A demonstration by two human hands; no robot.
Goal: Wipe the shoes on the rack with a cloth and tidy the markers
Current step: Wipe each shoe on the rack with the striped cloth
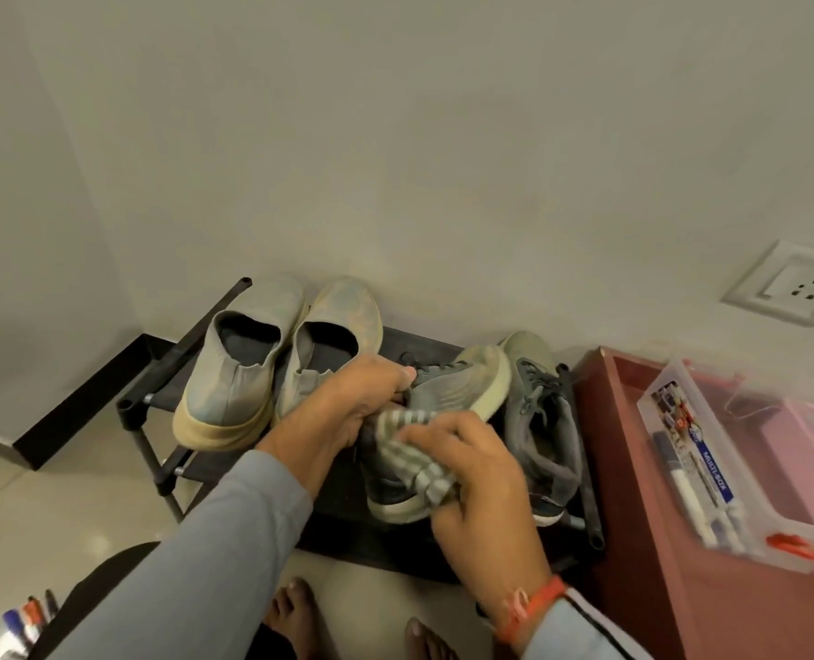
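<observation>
On the black shoe rack [155, 373], the left hand [347, 402] grips a grey sneaker [447, 388], tilted on its side near the rack's right half. The right hand [471, 473] presses a striped cloth [409, 450], bunched in its fingers, against the sneaker's side. Its mate [543, 416] lies at the rack's right edge. Two pale slip-on shoes [248, 364] sit at the left end. Markers [695, 488] lie in a clear plastic box [671, 388] on the red table [633, 469] beside the rack; more markers [29, 616] show at the lower left.
</observation>
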